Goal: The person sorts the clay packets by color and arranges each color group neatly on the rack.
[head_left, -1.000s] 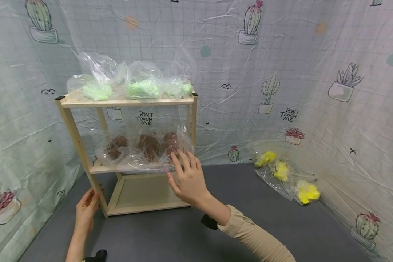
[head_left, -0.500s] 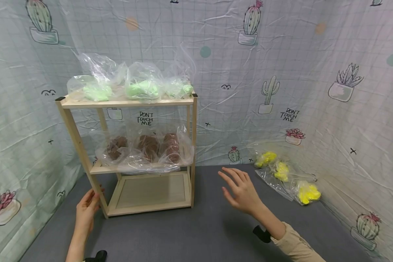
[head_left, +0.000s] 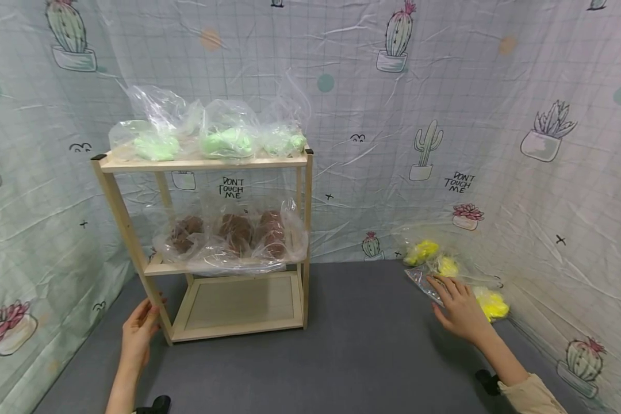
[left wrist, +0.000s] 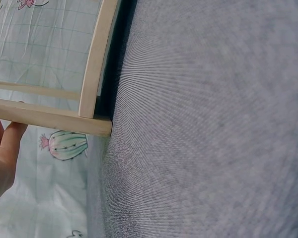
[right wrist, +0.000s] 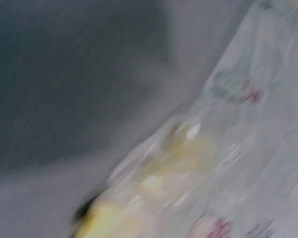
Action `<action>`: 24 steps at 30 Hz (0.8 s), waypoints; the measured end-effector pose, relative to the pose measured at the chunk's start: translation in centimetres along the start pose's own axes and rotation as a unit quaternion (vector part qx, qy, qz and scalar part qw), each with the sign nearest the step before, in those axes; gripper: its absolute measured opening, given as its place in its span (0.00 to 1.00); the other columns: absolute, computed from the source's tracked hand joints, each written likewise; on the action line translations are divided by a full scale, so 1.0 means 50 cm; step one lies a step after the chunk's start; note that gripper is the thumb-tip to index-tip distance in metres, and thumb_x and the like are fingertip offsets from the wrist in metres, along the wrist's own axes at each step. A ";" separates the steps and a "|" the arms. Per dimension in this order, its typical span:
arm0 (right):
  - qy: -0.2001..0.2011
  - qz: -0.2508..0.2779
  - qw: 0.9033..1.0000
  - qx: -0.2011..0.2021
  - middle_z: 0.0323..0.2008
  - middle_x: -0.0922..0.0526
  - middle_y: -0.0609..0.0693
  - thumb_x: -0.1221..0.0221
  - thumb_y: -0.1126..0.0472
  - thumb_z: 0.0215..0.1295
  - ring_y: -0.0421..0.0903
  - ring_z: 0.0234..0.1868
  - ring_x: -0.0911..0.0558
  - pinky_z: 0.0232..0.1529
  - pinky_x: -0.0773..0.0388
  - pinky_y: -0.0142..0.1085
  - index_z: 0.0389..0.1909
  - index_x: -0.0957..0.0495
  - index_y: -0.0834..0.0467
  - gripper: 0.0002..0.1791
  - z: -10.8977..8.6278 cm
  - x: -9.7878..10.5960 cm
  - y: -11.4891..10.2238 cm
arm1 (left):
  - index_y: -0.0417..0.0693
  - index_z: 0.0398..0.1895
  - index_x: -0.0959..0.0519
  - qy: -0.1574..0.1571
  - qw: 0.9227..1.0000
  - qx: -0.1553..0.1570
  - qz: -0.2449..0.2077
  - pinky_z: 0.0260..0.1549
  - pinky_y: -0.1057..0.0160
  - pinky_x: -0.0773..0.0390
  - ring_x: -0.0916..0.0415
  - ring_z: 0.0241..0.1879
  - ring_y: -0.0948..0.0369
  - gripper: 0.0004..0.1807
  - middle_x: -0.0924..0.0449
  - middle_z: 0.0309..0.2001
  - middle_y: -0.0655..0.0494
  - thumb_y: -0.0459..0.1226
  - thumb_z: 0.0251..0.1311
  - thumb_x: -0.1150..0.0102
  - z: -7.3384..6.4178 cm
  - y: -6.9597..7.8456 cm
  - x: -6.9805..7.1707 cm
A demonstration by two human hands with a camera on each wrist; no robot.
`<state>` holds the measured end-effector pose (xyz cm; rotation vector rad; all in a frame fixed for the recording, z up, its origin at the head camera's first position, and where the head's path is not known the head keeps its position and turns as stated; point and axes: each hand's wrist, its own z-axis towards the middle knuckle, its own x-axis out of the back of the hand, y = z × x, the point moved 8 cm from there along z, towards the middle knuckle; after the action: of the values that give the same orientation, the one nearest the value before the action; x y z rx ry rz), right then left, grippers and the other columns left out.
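A small wooden shelf rack stands on the left side of the table. My left hand grips its front left post near the foot; the left wrist view shows the thumb and fingers at the post. On the right, my right hand is spread over clear plastic bags with bright yellow contents, fingers relaxed and nothing held. It overlaps the middle and nearest of these. The far yellow bag, middle yellow bag and nearest yellow bag lie in a row. The right wrist view is blurred.
Clear bags with pale green contents sit on the top shelf, and bags with brown contents on the middle one. Below is a framed bottom panel. A cactus-print curtain encloses the grey table.
My right hand has moved from the brown bags on the middle shelf across to the yellow bags at the right. The left hand has stayed on the post.
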<state>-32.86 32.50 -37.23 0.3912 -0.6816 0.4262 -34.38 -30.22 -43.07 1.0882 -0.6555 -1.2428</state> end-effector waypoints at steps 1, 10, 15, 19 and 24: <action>-0.009 -0.008 1.000 -0.009 0.49 0.29 0.63 0.74 0.39 0.66 0.59 0.46 0.32 0.38 0.37 0.53 0.53 0.31 0.64 0.37 -0.012 -0.002 0.017 | 0.41 0.57 0.32 0.000 1.000 -0.001 0.005 0.31 0.78 0.29 0.27 0.42 0.79 0.20 0.22 0.40 0.76 0.37 0.62 0.53 0.000 0.000 0.000; -0.102 -0.052 0.990 -0.082 0.53 0.34 0.64 0.40 0.54 0.51 0.62 0.50 0.35 0.41 0.40 0.57 0.55 0.35 0.64 0.31 -0.098 -0.023 0.140 | 0.45 0.59 0.33 -0.003 1.000 -0.006 0.021 0.30 0.79 0.30 0.28 0.42 0.80 0.21 0.23 0.41 0.78 0.39 0.62 0.53 0.002 -0.004 0.004; -0.165 -0.073 0.974 -0.138 0.54 0.38 0.67 0.36 0.52 0.45 0.65 0.51 0.38 0.41 0.43 0.60 0.54 0.36 0.66 0.36 -0.139 -0.050 0.194 | 0.43 0.59 0.33 -0.006 1.000 -0.008 0.015 0.30 0.79 0.30 0.28 0.42 0.80 0.21 0.23 0.41 0.77 0.39 0.62 0.53 0.002 -0.007 0.005; -0.208 -0.079 0.959 -0.174 0.54 0.39 0.69 0.36 0.48 0.45 0.67 0.52 0.38 0.42 0.43 0.62 0.54 0.36 0.67 0.39 -0.166 -0.066 0.225 | 0.44 0.60 0.34 -0.010 1.000 -0.008 0.027 0.31 0.78 0.30 0.29 0.44 0.79 0.21 0.23 0.42 0.76 0.39 0.63 0.53 0.017 -0.042 0.023; -0.257 -0.070 0.940 -0.212 0.56 0.42 0.72 0.38 0.42 0.46 0.70 0.53 0.40 0.44 0.45 0.65 0.57 0.39 0.69 0.44 -0.192 -0.083 0.254 | 0.46 0.61 0.35 0.001 0.999 0.017 0.048 0.31 0.78 0.31 0.29 0.45 0.80 0.24 0.24 0.43 0.78 0.43 0.62 0.52 0.033 -0.087 0.047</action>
<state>-37.11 46.76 -44.26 0.1338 -1.2196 0.0254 -37.03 -32.76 -46.79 1.0729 -0.7216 -1.1519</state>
